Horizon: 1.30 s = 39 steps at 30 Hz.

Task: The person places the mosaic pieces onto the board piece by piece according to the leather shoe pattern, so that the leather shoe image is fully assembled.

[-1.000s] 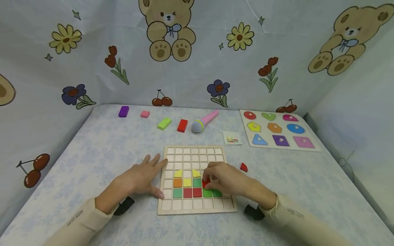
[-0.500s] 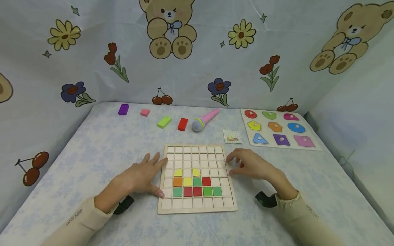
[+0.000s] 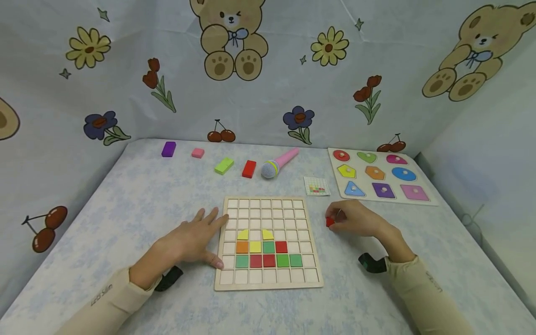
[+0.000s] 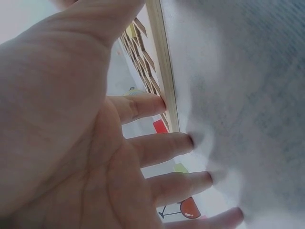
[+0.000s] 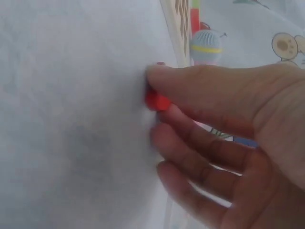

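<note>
A wooden grid board [image 3: 303, 274] lies in the middle of the table in the head view. Yellow, orange, green and red tiles fill several of its cells, among them a red tile [image 3: 281, 247]. My left hand [image 3: 190, 242] rests at the board's left edge with fingers spread, thumb and index touching the frame. To the right of the board, my right hand [image 3: 356, 218] pinches a small red piece [image 3: 330, 222] between thumb and fingers. In the right wrist view the red piece [image 5: 158, 101] shows partly behind the thumb, close to the tabletop.
Behind the board lie purple [image 3: 169, 149], pink [image 3: 197, 152], green [image 3: 224, 165] and red [image 3: 249, 169] blocks and a toy microphone [image 3: 278, 164]. A small pattern card [image 3: 316, 186] sits right of these. A shape puzzle board [image 3: 383, 177] occupies the back right.
My right hand has left a red tile in the grid and moved right, off the board, to the small red piece, which it now pinches. The left hand has stayed put.
</note>
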Each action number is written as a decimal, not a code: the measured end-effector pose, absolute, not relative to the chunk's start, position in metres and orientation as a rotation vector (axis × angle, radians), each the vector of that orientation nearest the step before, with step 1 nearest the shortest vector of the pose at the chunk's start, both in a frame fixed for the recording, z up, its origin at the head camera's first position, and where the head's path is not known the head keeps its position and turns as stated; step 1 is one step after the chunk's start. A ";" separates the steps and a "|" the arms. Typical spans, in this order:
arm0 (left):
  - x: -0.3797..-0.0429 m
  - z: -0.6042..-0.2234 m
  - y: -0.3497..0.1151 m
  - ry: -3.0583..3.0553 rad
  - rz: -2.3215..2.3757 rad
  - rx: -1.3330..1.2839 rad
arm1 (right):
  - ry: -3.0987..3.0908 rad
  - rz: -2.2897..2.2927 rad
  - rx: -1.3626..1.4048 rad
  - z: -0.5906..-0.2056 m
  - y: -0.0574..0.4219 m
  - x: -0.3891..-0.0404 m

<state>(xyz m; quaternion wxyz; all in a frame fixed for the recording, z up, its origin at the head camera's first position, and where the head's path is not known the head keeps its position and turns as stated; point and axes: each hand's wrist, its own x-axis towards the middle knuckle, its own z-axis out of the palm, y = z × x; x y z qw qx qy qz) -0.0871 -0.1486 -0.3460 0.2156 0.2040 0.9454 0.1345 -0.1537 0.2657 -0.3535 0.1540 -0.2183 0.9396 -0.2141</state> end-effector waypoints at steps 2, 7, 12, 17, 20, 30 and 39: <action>-0.087 -0.346 -0.149 2.620 0.374 0.561 | 2.709 -0.610 -0.647 -0.354 0.259 -0.152; -0.087 -0.347 -0.149 2.613 0.382 0.544 | 2.699 -0.639 -0.747 -0.351 0.231 -0.139; -0.087 -0.348 -0.150 2.618 0.376 0.543 | 2.583 -0.702 -0.920 -0.350 0.203 -0.122; -0.088 -0.348 -0.150 2.626 0.369 0.552 | 2.522 -0.719 -1.024 -0.355 0.188 -0.113; -0.087 -0.348 -0.150 2.626 0.368 0.553 | 2.547 -0.709 -1.054 -0.358 0.186 -0.110; -0.087 -0.349 -0.153 2.644 0.351 0.560 | 2.654 -0.550 -1.105 -0.353 0.175 -0.097; -0.091 -0.352 -0.153 2.619 0.371 0.563 | 2.665 -0.070 -1.109 -0.338 0.172 -0.066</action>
